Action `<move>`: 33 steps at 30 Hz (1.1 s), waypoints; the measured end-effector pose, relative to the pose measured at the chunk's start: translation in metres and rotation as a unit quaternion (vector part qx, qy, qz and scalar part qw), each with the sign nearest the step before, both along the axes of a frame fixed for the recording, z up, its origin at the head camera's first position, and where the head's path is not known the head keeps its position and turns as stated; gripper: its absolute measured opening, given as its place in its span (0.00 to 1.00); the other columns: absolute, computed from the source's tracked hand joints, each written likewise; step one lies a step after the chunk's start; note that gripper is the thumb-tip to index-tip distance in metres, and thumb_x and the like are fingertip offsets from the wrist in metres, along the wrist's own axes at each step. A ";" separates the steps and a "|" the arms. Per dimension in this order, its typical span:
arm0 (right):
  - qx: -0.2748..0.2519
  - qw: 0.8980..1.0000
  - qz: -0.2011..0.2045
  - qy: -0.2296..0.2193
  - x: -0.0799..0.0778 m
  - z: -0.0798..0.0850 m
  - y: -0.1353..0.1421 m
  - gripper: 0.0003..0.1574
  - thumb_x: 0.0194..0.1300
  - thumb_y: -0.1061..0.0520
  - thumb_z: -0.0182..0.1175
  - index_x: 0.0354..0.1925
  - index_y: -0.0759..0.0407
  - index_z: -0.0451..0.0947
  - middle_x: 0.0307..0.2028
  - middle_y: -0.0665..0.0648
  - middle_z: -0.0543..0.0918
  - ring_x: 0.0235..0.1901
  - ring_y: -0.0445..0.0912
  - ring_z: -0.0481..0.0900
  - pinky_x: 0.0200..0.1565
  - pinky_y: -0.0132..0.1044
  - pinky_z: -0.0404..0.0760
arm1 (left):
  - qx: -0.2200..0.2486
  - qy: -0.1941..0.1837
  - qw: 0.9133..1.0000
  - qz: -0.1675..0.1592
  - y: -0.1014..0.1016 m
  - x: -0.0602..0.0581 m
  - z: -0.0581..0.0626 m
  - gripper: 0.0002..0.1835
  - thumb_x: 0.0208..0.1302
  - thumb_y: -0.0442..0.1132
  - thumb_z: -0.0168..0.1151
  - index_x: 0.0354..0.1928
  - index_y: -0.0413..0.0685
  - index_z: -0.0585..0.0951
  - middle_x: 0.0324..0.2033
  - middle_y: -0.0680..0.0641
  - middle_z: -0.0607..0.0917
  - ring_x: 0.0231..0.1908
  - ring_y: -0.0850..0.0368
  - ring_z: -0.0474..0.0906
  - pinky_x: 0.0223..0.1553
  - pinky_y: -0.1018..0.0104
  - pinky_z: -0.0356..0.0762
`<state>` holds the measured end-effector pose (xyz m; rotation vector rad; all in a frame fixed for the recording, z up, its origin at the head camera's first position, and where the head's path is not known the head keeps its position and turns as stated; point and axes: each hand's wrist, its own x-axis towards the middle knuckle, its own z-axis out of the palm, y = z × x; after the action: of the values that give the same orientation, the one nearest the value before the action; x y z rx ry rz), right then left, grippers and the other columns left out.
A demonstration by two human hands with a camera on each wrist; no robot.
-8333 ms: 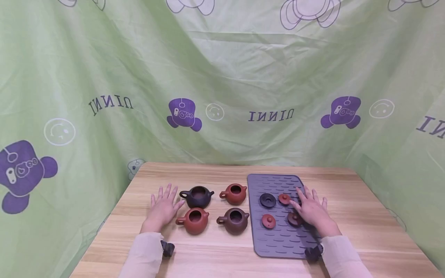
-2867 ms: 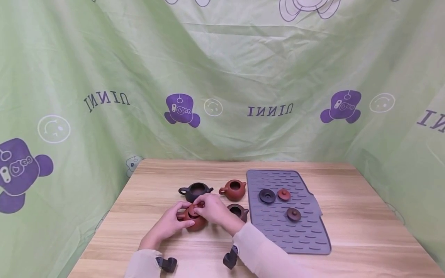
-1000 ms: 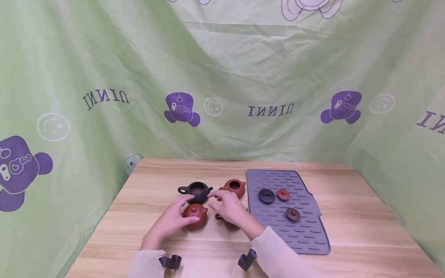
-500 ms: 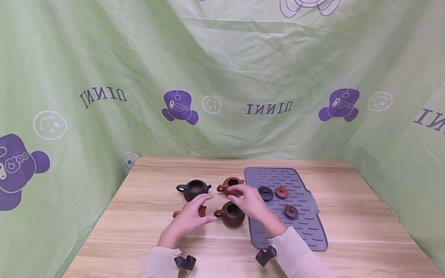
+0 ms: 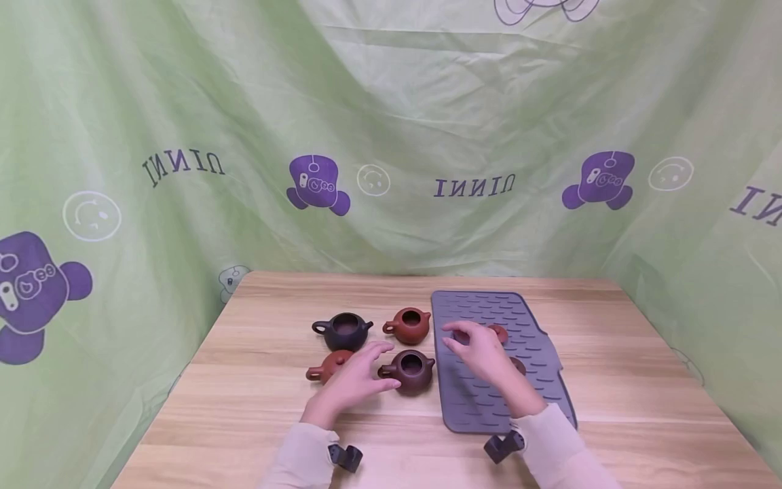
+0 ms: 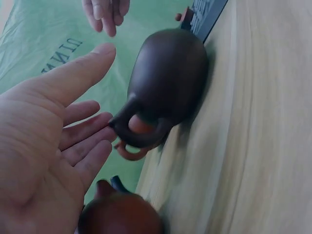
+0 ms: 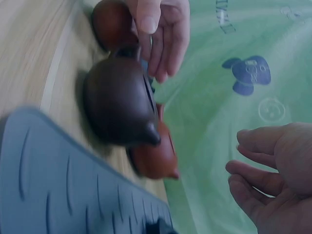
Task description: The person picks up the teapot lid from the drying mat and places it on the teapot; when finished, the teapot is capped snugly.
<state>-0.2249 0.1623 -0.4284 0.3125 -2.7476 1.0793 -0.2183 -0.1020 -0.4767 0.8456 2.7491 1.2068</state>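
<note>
My left hand [image 5: 356, 382], thumb and fingers spread, is beside the handle of a dark brown lidless teapot [image 5: 417, 380]. In the left wrist view the fingertips come close to that handle without gripping it. My right hand [image 5: 485, 352] hovers over the grey mat [image 5: 473, 414] with bent, relaxed fingers; the right wrist view shows nothing between them. Below it a black teapot lid [image 5: 459, 337] is mostly covered, while a small red lid [image 5: 501, 332] and a brown lid [image 5: 518, 365] peek out behind the hand. A red teapot [image 5: 330, 365] wearing its lid is partly hidden by my left hand.
Behind stand a black lidless teapot [image 5: 345, 337] and a red lidless teapot [image 5: 411, 331]. The wooden table [image 5: 201, 407] carries everything, with a green printed curtain [image 5: 391, 238] around its back and sides. A small black camera sits on each wrist.
Earlier, a red lid was set on the front-left red teapot. Since then my left hand has shifted right to the brown teapot, and my right hand has moved right over the mat.
</note>
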 end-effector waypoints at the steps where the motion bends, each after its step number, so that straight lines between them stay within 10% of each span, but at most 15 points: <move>1: -0.001 1.000 -0.002 -0.001 0.000 0.000 0.004 0.15 0.62 0.58 0.68 0.48 0.57 0.84 0.46 0.57 0.84 0.47 0.52 0.81 0.50 0.49 0.77 | -0.002 0.003 1.000 -0.002 0.002 -0.001 0.000 0.38 0.57 0.51 0.72 0.66 0.40 0.71 0.63 0.43 0.72 0.63 0.46 0.67 0.62 0.51 0.65; 33: 0.048 0.996 -0.071 -0.025 0.013 -0.052 0.111 0.16 0.61 0.57 0.68 0.46 0.66 0.82 0.41 0.67 0.84 0.44 0.62 0.80 0.48 0.59 0.74 | -0.015 0.015 1.000 0.018 0.030 -0.006 -0.011 0.30 0.56 0.47 0.73 0.60 0.48 0.77 0.56 0.52 0.77 0.58 0.55 0.72 0.60 0.58 0.68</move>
<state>-0.2116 0.2737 -0.4800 0.1021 -2.8206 0.9344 -0.2238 -0.0719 -0.4877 0.8223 2.8107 1.1637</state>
